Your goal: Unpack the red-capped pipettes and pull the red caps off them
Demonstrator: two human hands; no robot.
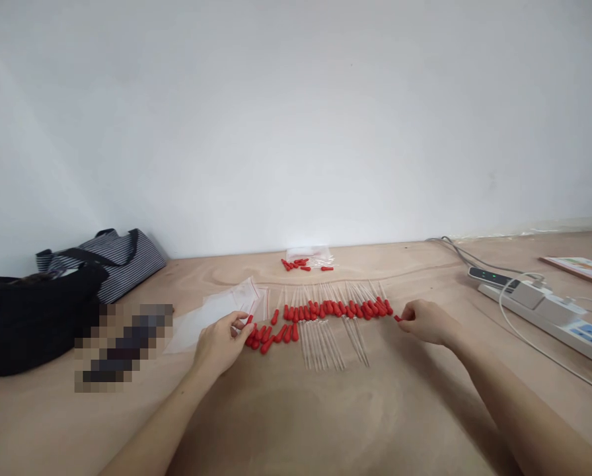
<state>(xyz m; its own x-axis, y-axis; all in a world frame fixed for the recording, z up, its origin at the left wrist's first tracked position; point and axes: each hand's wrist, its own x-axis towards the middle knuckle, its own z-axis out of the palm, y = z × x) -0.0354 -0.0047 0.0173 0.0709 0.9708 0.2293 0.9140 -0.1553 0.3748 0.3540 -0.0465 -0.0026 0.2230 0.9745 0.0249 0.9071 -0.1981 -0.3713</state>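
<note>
Left hand (221,340): thumb and fingers closed on a red bulb (250,319). Right hand (425,322): fingertips pinched on a second red bulb (398,318); cannot tell whether a tube is attached. Possible trouble: a left-hand nudge could roll the loose bulbs (266,337) out of line; the thin clear tubes (320,345), probably light, might scatter or crack under a dragging forearm. Loose bulbs lie just right of the left fingertips. Long bulb row (330,308) runs between the hands, its right end near the right fingertips. Beyond the left hand, plastic bags (229,301); farther, by the wall, a small bulb pile (296,264).
</note>
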